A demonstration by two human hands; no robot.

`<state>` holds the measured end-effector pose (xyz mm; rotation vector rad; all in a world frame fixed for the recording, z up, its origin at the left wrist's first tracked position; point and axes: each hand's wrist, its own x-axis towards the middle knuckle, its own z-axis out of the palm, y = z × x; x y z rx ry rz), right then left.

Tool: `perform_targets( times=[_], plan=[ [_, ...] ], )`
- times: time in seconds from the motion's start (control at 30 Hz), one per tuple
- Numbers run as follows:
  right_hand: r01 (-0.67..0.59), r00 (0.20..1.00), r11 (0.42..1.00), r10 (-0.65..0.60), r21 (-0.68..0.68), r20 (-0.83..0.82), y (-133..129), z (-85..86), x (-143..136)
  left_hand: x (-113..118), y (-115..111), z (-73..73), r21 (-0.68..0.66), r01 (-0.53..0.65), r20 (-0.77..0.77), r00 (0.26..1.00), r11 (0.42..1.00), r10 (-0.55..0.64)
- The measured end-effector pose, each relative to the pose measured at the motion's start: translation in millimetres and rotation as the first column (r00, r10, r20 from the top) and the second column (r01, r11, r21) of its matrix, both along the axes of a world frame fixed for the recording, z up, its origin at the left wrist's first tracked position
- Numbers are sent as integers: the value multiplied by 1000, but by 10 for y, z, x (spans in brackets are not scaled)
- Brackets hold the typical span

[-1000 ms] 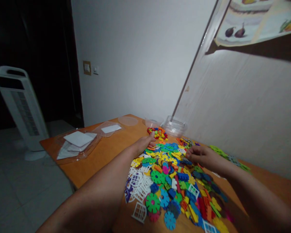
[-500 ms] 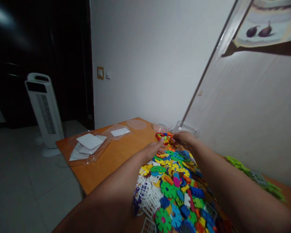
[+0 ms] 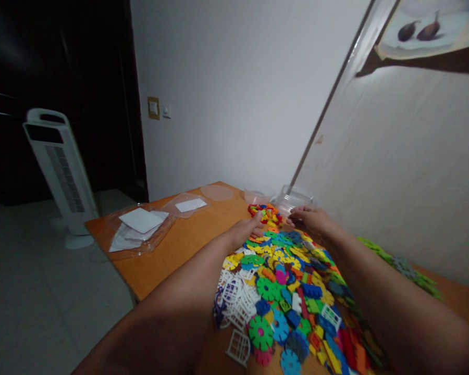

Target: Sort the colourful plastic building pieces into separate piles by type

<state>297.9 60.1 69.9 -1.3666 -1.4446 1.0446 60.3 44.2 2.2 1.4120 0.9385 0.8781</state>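
A small heap of red, yellow and green plastic pieces (image 3: 266, 214) lies at the far end of the table. Beside its near left edge rests my left hand (image 3: 247, 232), its thumb raised apart from the fingers. My right hand (image 3: 308, 217) is just right of that heap, fingers bent and drawn together. Whatever they may hold is too small to make out. Between my forearms spreads a large pile of notched plastic discs (image 3: 269, 289) and building blocks (image 3: 311, 291). White lattice window pieces (image 3: 240, 302) gather at its left side.
On the wooden table (image 3: 191, 234), clear plastic packaging with white cards (image 3: 140, 221) lies left. A round lid (image 3: 217, 192), a clear tub (image 3: 258, 196) and a clear plastic box (image 3: 293, 198) sit near the wall. Green pieces (image 3: 402, 268) lie right; a white tower fan (image 3: 60, 172) stands on the floor.
My right hand has moved right, away from the small red and yellow heap, uncovering more of it. My left hand stays beside the heap. The camera view has shifted slightly.
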Motion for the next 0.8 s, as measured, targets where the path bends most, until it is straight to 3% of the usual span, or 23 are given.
perform_targets(
  times=[0.17,0.43,0.63,0.7,0.8],
  plan=[
    [51,998,998,-50,-30,47,-769,56,378,13,18,-10,-60,-4,47,999,998,7],
    [-1,911,988,66,-157,407,-1737,-50,999,8,5,49,-71,1,41,999,997,1],
    [-93,902,955,201,-282,382,-2087,-206,1064,7,12,16,-18,-18,41,999,1000,19],
    [-62,904,963,166,-263,395,-2106,-201,1100,7,8,8,-7,-26,53,998,1000,26],
    [62,883,988,12,-141,468,-2064,-176,1253,0,-10,28,-25,-19,58,998,1000,20]
  ],
)
